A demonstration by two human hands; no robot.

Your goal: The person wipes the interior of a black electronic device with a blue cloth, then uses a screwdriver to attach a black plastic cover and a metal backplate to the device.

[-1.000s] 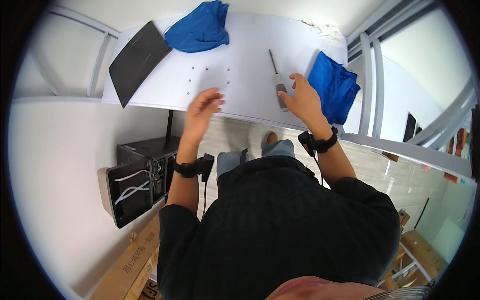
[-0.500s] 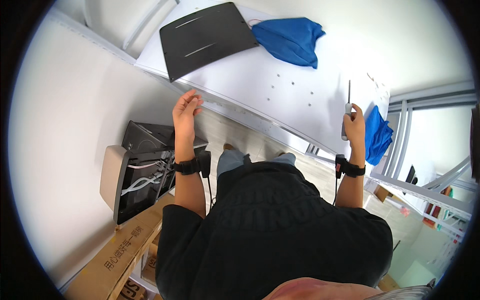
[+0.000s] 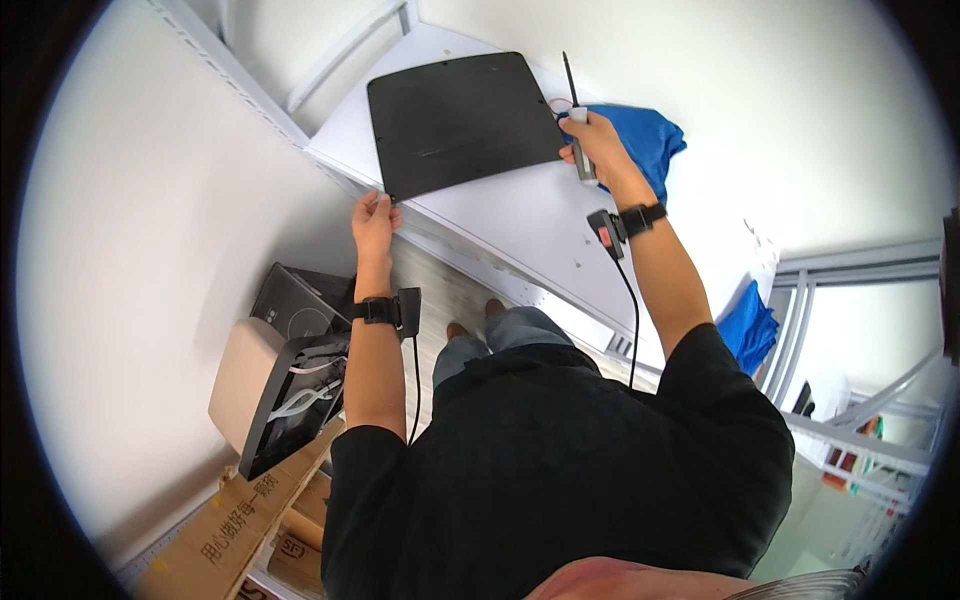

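Note:
A black panel (image 3: 465,125) with slightly curved edges and small holes along its rim lies on the white table (image 3: 500,220). Its near left corner is pinched between the fingers of my left hand (image 3: 375,220). Beside the panel's right edge, my right hand (image 3: 605,148) is closed around the grey handle of a screwdriver (image 3: 588,177), whose dark shaft points up and away. Whether the right fingertips touch the panel I cannot tell. A blue cloth bag (image 3: 645,140) lies behind the right hand, partly hidden by it.
On the table near my right forearm lie small screws (image 3: 578,265). Another blue cloth (image 3: 747,328) is at the right end by a grey metal frame (image 3: 800,330). To my left stand an opened beige-and-black appliance (image 3: 250,385) and a long cardboard box (image 3: 225,530).
My right hand has swung left with the screwdriver to the panel's right edge. My left hand, free before, has taken hold of the panel's near corner.

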